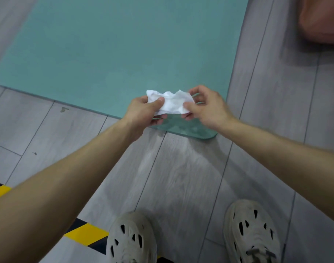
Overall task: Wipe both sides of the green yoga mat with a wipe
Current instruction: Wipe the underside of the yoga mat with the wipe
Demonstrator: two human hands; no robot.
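- Wipe [170, 103]: crumpled, my left hand [145, 111] and right hand [206, 107] each pinching one end.
- Green yoga mat [124, 44]: flat on floor [181, 177], beneath my hands.
- Risk, I judge: pulling too hard tears it.

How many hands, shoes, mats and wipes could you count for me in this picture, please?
Hands: 2, left hand and right hand
Shoes: 2, left shoe and right shoe
Green yoga mat: 1
White wipe: 1
Total: 6
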